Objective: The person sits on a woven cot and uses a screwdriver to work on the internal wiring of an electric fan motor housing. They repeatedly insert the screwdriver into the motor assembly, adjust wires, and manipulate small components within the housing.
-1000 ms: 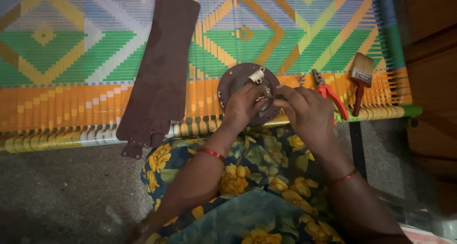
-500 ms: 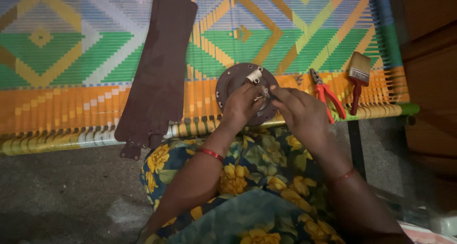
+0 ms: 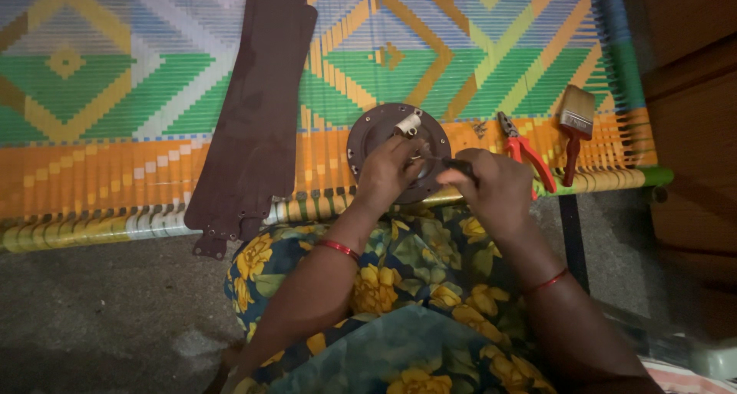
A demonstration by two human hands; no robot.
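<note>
Brown metal, the round fan plate (image 3: 388,137) is sitting at the woven cot's (image 3: 115,171) near edge, where the left hand (image 3: 388,171) is pinning it, fingers pressed together, while the right hand (image 3: 495,187) is clamping a dark-handled screwdriver (image 3: 449,163) against it, pliers (image 3: 522,148) lying beside.

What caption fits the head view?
Left hand steadies round motor plate; right hand holds screwdriver to it.

home repair spot: woven cot (image 3: 476,48), pliers (image 3: 522,150), paintbrush (image 3: 574,125)
</note>
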